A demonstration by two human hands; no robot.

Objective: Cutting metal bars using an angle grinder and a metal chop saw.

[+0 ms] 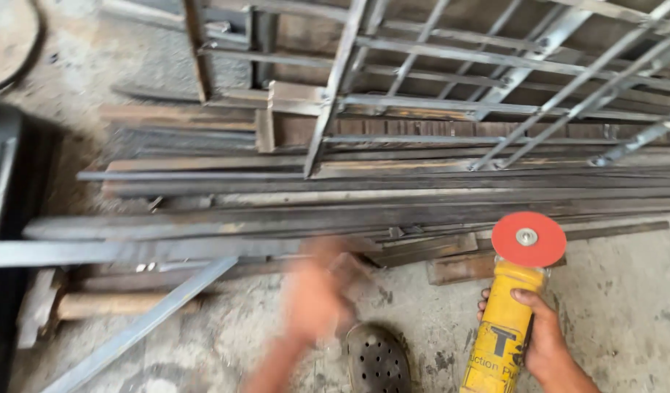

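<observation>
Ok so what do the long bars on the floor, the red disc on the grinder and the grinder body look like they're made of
Long bars: bare steel, dull grey with rusty brown patches.
Red disc: probably an abrasive fibre disc, matte, with a shiny metal nut at its centre.
Grinder body, held in the right hand: likely moulded plastic, smooth yellow with dusty scuffs.

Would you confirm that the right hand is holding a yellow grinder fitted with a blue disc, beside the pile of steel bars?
Not quite: the disc is red, not blue, as the head view shows. The rest stands: the right hand holds the yellow grinder beside the pile of steel bars.
</observation>
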